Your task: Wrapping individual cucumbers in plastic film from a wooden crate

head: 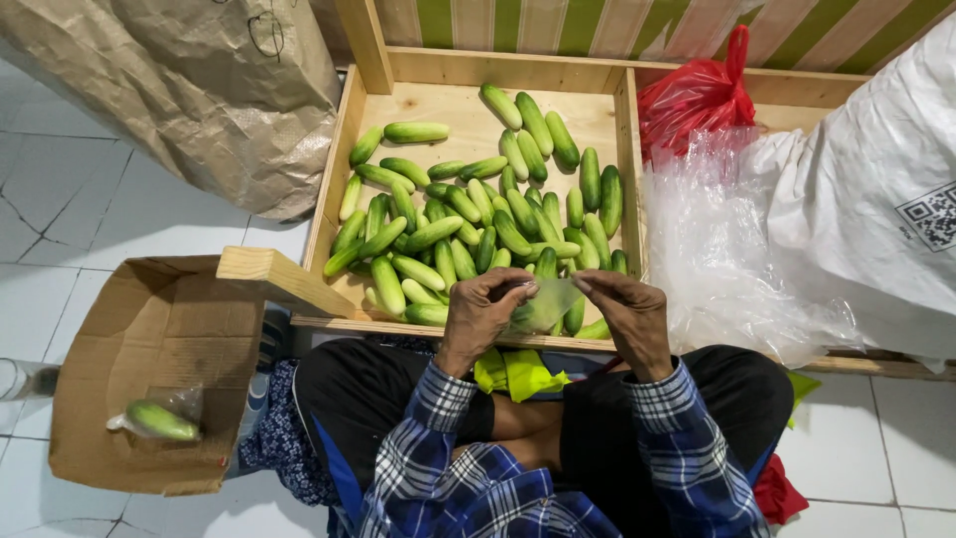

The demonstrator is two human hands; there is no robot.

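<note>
Hands (553, 314) pinching clear bag (546, 304), crate edge (398, 326)

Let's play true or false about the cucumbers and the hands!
1. Both hands, left hand and right hand, hold a small clear plastic bag. True.
2. The wooden crate holds tomatoes. False: it holds green cucumbers.
3. The cardboard box holds a bagged cucumber. True.
4. The red plastic bag lies inside the cardboard box. False: it sits at the crate's right, far corner.
</note>
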